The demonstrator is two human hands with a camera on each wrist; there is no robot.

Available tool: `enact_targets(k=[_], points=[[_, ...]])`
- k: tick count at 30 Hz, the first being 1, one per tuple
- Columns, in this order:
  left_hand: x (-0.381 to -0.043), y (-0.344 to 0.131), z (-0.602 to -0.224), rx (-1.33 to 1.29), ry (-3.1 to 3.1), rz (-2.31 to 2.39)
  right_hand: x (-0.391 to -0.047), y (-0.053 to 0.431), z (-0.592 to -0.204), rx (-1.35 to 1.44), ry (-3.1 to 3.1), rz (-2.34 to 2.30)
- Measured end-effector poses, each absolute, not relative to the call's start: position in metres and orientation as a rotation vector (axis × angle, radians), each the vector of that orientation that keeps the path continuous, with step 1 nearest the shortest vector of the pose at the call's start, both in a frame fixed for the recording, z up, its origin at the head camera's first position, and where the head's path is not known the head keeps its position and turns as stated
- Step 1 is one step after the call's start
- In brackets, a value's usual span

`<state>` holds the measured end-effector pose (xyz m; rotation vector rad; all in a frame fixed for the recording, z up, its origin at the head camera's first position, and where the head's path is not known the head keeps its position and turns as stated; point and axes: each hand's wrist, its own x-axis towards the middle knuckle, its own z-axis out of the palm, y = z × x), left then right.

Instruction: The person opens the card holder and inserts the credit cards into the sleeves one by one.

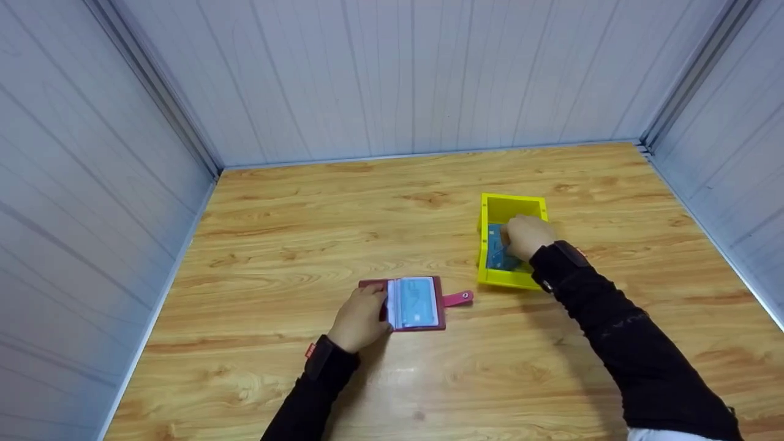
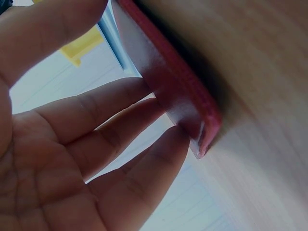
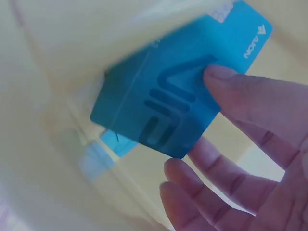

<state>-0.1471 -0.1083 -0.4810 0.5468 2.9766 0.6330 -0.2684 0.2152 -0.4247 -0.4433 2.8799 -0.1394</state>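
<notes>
White walls with long lines (image 1: pixel 392 73) stand around a light brown wooden-looking table (image 1: pixel 294 239). In the head view, a small dark red folding card holder (image 1: pixel 440 303) lies open on the table. A light blue card (image 1: pixel 418 299) shows in its clear pocket, and a pink strap (image 1: pixel 458 298) sticks out to the right. The left hand (image 1: pixel 361 318) covers much of its left flap. The right hand (image 1: pixel 530 236) reaches into a yellow plastic box (image 1: pixel 511 280) and hides part of the blue cards (image 1: pixel 497 260) in there. Black sleeves (image 1: pixel 625 343) cover both arms.

In the left wrist view, the fingers are almost straight and their tips touch the dark red flap. The thumb is wide apart from them, and its tip is cut off at the top.

In the right wrist view, the thumb and fingers pinch a flat blue plastic card (image 3: pixel 159 101) inside the box. The pointing finger is mostly hidden behind it. A blurry pale wall covers one edge.
</notes>
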Motion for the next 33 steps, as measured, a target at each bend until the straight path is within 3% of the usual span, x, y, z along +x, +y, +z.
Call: enact_targets(k=[17,33], points=[[-0.149,-0.109,-0.483,0.522,2.959,0.629,-0.25,0.227,-0.387,-0.426,2.994,-0.413],[-0.148,-0.108,-0.484,0.551,2.976,0.647,-0.228,0.203,-0.375,-0.343,2.732,-1.324]])
